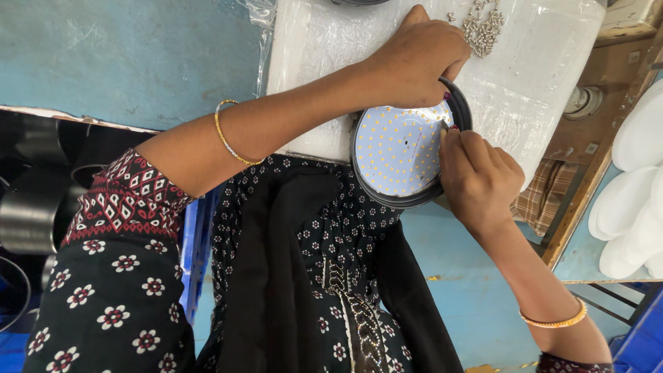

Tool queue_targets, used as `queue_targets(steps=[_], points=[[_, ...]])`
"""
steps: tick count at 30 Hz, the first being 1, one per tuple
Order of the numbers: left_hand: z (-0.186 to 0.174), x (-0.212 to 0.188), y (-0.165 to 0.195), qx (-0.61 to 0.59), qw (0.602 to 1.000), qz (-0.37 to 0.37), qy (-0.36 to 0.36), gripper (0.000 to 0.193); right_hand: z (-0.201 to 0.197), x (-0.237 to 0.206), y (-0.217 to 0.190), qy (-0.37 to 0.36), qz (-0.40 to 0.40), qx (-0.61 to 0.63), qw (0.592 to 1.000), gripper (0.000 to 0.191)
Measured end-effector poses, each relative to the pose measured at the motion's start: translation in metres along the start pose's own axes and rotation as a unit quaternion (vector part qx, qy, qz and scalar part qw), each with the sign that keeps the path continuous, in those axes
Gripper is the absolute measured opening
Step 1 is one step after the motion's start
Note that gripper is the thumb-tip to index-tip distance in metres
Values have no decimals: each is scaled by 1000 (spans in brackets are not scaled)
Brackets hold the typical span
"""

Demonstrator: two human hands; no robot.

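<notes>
Two hands of mine meet over a round black lamp housing point(407, 148) with a white disc of small yellow dots set inside it. It sits tilted at the near edge of the plastic-wrapped white worktop point(545, 83), overhanging toward my lap. My left hand point(418, 62) reaches in from the left with the forearm stretched across, wrist bent, fingers curled down over the housing's far rim and gripping it. My right hand point(480, 179) comes up from below right, its fingers bunched together, thumb and forefinger tips pressed onto the disc's right edge beside the rim; whether they pinch something small I cannot tell. A heap of small silver screws point(482, 27) lies on the worktop just beyond my left hand.
</notes>
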State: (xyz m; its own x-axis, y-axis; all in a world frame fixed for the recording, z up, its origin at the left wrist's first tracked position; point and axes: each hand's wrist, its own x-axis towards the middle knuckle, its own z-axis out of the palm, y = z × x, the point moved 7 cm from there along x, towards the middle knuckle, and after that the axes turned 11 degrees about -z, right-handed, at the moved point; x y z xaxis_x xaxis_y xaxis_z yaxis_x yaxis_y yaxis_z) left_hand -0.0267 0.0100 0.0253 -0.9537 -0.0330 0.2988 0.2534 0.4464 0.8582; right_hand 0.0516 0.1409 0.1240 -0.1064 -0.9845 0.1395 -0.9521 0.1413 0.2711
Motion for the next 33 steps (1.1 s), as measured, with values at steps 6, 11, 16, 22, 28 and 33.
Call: queue_targets(steps=[6,11,16,22,28,33], points=[[1,3,-2,-10,1000,-4,-9,27,5,-13,31,18,187,203,961,6],[1,5,1,-13,1000,17,5,25,7,-16,38,14,225,264,938,8],[4,7,-1,-2,1000,-4,-14,24,4,-15,41,6,223,264,938,8],[4,7,1,1,1000,-10,-20,25,4,-14,44,-2,229,265,937,7],[3,7,3,-7,1000,2,-10,25,4,-13,47,-11,206,265,942,7],[0,3,4,-23,999,24,9,27,7,-12,53,-45,193,274,941,5]])
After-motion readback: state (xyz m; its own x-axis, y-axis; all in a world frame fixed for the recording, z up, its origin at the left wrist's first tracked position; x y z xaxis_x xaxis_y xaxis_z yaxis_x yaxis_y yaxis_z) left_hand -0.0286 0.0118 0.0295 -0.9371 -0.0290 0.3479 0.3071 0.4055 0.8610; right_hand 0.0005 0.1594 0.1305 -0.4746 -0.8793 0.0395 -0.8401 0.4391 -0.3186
